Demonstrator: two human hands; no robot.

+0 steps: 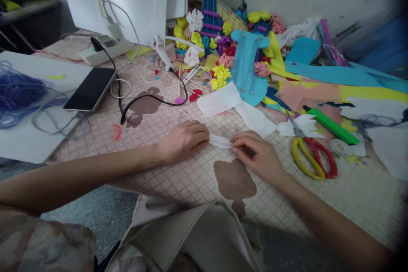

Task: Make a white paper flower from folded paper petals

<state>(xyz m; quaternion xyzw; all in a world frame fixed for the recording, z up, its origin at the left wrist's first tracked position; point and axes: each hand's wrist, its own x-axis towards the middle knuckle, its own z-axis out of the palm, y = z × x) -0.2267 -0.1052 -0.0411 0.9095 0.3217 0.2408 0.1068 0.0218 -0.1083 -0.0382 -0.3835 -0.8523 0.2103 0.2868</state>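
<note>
White paper strip, mid-frame in head view, pinched btwn L hand & R hand, one per end; looks folded narrow, prob. part done; white sheets above, right of centre, seem not yet folded; scissors, right side, untouched

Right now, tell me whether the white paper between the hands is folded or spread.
Folded, it appears: the white paper forms a narrow band with a lengthwise line, held between the left hand and right hand.
</note>
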